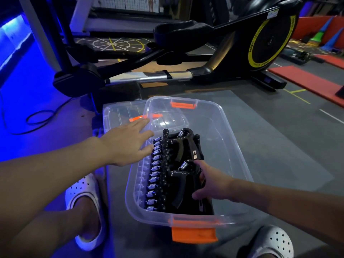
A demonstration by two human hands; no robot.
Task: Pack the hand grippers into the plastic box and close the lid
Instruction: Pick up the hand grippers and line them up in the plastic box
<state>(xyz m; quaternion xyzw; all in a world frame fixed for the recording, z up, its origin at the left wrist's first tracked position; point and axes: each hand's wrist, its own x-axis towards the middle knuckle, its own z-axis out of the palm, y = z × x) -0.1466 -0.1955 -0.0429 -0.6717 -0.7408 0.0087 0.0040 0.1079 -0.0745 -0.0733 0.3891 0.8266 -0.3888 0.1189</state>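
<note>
Lid (119, 113) beside box (232, 155), elliptical trainer (223, 53) behind

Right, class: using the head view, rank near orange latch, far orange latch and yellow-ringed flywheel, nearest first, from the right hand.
1. Near orange latch, box front, below right hand.
2. Far orange latch, box back.
3. Yellow-ringed flywheel, upper right.

The grey gym floor (279, 146) carries a clear plastic box with orange latches (229, 140). Its clear flat lid (119, 112) lies at the box's far left corner. Behind them stands a black elliptical trainer (219, 58), with red mats (305, 79) to the right. A black cable (37, 118) loops at the left. White perforated clogs (83, 192) flank the box's near end.
</note>
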